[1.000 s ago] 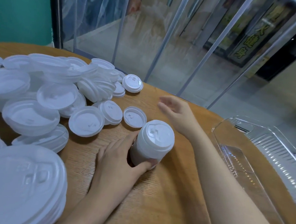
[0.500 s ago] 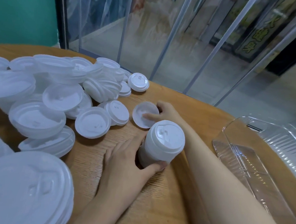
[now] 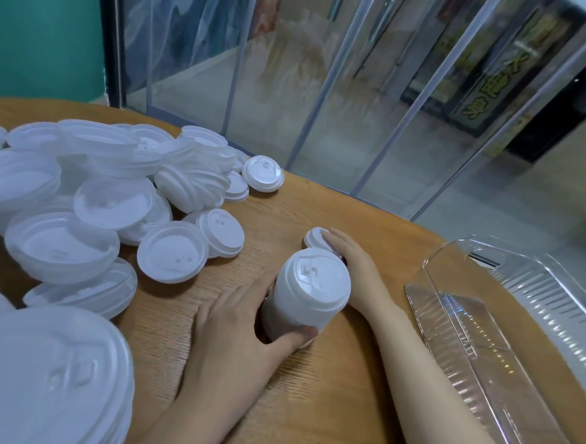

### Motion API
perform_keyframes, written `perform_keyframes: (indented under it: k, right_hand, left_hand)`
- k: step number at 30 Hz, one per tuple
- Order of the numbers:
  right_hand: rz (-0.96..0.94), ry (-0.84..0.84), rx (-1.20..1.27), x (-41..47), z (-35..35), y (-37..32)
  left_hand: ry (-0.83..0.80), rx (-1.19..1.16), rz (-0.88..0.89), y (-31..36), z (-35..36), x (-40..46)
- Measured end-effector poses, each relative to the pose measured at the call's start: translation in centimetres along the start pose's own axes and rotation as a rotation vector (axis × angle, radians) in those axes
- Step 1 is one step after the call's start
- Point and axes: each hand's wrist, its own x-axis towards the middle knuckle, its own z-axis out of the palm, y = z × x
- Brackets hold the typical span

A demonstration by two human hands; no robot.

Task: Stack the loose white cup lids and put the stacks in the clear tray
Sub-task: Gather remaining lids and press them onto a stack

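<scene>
The right hand (image 3: pixel 342 255) now lies over a single lid (image 3: pixel 313 236), fingers bent down on it, just behind the stack; a second ago it hung open in the air and the lid lay free beside the heap, and half a second ago the fingers had tipped it up. So one more lid is caught and, I judge, about to go on top. The left hand (image 3: pixel 241 316) has not shifted: thumb and fingers wrap the lower part of the tall stack (image 3: pixel 309 291), which stands on the wooden table (image 3: pixel 325 395). The heap of loose lids (image 3: pixel 115 193) at the left is unchanged, so much stacking remains. The clear tray (image 3: pixel 504 337) at the right holds no stack yet. The lids bear only a raised sip mark, no readable brand. Yellow characters show on a dark sign (image 3: pixel 499 83) beyond the glass, too blurred to read.
</scene>
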Motion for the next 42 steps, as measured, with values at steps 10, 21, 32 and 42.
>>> perform_keyframes:
  k: [10, 21, 32, 42]
  right_hand:
    - [-0.009, 0.158, 0.168, 0.2, 0.8, 1.2]
    - [0.032, 0.393, 0.438, -0.7, -3.4, -1.8]
    - [-0.264, 0.034, 0.275, -8.7, -6.6, -9.4]
    - [-0.239, 0.002, 0.180, -9.2, -4.9, -9.4]
  left_hand:
    - [-0.004, 0.011, -0.024, 0.3, -0.1, 0.1]
    - [-0.003, 0.024, -0.011, 0.2, 0.0, 0.1]
    - [0.004, 0.025, 0.011, -0.2, 0.2, 0.2]
    - [0.020, 0.011, 0.031, -0.6, 0.6, 0.2]
